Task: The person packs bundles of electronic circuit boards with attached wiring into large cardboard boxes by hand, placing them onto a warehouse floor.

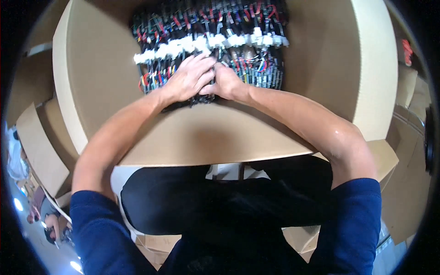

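Bundles of thin cables [270, 75] with black sleeves, coloured wires and white connectors lie in rows inside a large cardboard box [316, 55]. My left hand [190, 78] lies over the near row, its fingers bent and angled to the right. Touching it, my right hand [227, 82] has its thumb toward the left hand and its other fingers mostly hidden. Both hands close on a dark cable bundle [201, 98] at the near side of the pile. The hands cover much of that bundle. A band of white connectors [183, 46] runs across just beyond the fingers.
The box's near wall [211, 137] rises between the cables and my lap, under both forearms. Flaps stand out at the left [68, 68] and right [376, 68]. More cardboard [46, 151] surrounds the box. Another person [52, 224] is at the far lower left.
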The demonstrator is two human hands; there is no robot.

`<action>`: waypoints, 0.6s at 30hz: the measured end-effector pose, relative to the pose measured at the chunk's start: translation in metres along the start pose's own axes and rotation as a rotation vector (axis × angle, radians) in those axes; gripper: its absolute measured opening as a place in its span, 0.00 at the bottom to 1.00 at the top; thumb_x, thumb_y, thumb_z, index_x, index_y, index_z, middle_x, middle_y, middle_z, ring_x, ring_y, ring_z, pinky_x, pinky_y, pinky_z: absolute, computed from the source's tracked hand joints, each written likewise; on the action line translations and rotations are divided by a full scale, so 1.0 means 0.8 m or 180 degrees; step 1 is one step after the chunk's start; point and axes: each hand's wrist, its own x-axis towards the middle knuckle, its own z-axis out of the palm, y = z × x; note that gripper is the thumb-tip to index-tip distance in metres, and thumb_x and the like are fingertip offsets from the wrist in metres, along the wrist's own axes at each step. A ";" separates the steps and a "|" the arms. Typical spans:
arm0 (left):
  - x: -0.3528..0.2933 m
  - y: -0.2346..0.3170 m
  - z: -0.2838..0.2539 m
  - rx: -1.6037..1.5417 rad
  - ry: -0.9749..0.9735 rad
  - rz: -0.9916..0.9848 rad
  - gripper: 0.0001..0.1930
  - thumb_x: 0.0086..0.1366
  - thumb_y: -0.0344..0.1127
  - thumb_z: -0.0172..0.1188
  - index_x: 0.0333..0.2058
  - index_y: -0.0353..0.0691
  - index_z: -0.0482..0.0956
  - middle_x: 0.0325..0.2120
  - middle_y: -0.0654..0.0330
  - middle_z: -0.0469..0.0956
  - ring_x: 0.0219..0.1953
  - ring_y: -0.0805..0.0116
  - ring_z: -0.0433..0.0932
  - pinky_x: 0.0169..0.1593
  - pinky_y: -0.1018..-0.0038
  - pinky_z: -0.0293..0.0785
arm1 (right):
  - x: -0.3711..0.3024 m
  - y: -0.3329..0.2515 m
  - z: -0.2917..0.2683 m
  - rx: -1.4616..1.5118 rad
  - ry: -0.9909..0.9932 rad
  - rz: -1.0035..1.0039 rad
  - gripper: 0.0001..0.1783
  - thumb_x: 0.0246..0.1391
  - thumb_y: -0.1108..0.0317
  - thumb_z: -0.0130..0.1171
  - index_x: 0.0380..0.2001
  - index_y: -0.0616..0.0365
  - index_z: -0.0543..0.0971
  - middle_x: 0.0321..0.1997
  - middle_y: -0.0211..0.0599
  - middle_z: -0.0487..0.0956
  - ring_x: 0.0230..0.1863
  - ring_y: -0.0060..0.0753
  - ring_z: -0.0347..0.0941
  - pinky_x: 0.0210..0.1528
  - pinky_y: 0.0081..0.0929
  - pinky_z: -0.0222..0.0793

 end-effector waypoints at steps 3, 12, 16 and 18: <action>0.002 0.003 0.023 0.0778 0.0285 0.0126 0.27 0.67 0.49 0.62 0.58 0.38 0.74 0.62 0.52 0.72 0.69 0.50 0.64 0.70 0.50 0.57 | -0.023 -0.047 -0.085 0.0239 -0.1323 0.0426 0.37 0.45 0.59 0.76 0.55 0.69 0.75 0.51 0.52 0.82 0.51 0.46 0.79 0.54 0.42 0.76; -0.020 -0.023 0.004 0.0775 -0.0325 -0.0255 0.27 0.71 0.42 0.57 0.64 0.34 0.69 0.64 0.45 0.69 0.70 0.47 0.60 0.73 0.54 0.50 | -0.340 -0.213 -0.358 -0.0130 0.1143 -0.1436 0.28 0.54 0.48 0.60 0.36 0.68 0.85 0.31 0.59 0.83 0.38 0.55 0.82 0.44 0.42 0.77; 0.012 0.009 0.011 0.1272 -0.0810 -0.0231 0.35 0.73 0.40 0.55 0.73 0.36 0.52 0.73 0.47 0.55 0.76 0.52 0.50 0.76 0.48 0.38 | -0.626 -0.142 -0.386 -0.0333 0.2375 -0.0066 0.31 0.61 0.46 0.62 0.49 0.68 0.82 0.45 0.50 0.85 0.46 0.37 0.81 0.51 0.32 0.76; 0.016 0.037 -0.001 0.1632 -0.0438 -0.0379 0.35 0.72 0.38 0.56 0.73 0.39 0.53 0.73 0.49 0.56 0.76 0.52 0.52 0.75 0.47 0.39 | -0.756 -0.076 -0.360 0.0275 0.2606 0.1007 0.22 0.66 0.59 0.63 0.55 0.64 0.79 0.50 0.37 0.84 0.53 0.24 0.79 0.56 0.26 0.76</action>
